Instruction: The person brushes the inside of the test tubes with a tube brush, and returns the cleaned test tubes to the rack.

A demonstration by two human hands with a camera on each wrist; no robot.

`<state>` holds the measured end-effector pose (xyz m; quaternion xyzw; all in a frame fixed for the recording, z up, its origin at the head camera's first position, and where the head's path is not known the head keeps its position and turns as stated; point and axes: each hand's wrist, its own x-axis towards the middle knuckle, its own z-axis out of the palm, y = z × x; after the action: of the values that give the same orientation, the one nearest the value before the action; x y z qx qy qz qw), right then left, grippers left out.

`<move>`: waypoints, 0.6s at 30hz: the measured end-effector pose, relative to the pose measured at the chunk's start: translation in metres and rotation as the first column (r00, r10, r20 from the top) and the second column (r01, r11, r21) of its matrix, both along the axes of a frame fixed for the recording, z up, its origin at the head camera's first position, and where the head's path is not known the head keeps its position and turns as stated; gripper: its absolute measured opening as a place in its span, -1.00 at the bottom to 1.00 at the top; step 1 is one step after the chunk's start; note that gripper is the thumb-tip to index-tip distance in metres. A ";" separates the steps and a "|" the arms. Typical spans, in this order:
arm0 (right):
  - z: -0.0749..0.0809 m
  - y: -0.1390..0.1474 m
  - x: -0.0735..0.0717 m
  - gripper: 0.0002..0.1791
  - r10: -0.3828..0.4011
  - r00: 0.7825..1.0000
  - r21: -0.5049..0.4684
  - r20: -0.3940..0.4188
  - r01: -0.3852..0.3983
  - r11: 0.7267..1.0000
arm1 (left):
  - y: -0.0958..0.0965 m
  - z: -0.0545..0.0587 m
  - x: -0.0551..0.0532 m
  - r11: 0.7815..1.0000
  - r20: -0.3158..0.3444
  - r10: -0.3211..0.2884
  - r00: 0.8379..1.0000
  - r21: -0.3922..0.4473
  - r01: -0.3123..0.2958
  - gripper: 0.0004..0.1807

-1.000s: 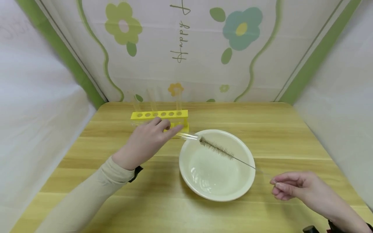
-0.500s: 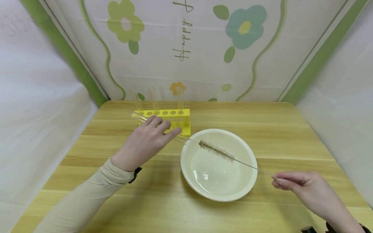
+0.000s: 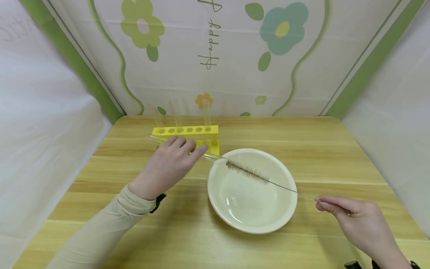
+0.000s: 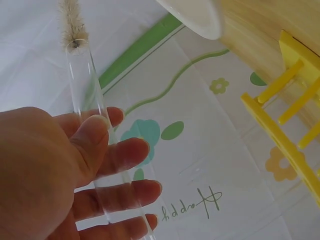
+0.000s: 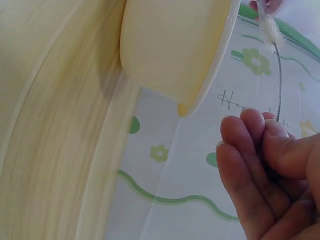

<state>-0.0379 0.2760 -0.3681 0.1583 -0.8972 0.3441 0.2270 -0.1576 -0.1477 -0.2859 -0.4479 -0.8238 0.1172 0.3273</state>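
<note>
My left hand (image 3: pixel 166 166) grips a clear glass test tube (image 4: pixel 85 75), thumb on one side and fingers on the other. The tube lies aslant, its open mouth over the left rim of the white bowl (image 3: pixel 252 213). In the left wrist view the tip of a bristled test tube brush (image 3: pixel 246 171) is right at that mouth; most of the bristles are outside. My right hand (image 3: pixel 359 218), right of the bowl, pinches the far end of the brush's thin wire stem between thumb and fingertips. The brush spans the air above the bowl.
Behind my left hand stands a yellow test tube rack (image 3: pixel 188 130) with three clear tubes upright in it. A black object (image 3: pixel 352 264) pokes in at the bottom right edge. A printed cloth (image 3: pixel 235 74) hangs behind the wooden table (image 3: pixel 319 149).
The tube's closed end, left of my left hand, has come into sight and then dipped slightly. My right fingers have drawn closer together on the wire. The brush tip stays near the tube's mouth.
</note>
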 end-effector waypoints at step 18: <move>0.019 -0.039 -0.020 -0.60 -0.009 0.504 0.061 -0.863 0.122 0.991 | 0.004 0.000 0.002 0.993 0.231 -0.119 0.965 0.010 0.120 -0.53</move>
<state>-0.0577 0.2372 -0.3493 0.2867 -0.6894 0.1595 0.6458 -0.1551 -0.1437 -0.2861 -0.5081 -0.8275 0.0456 0.2346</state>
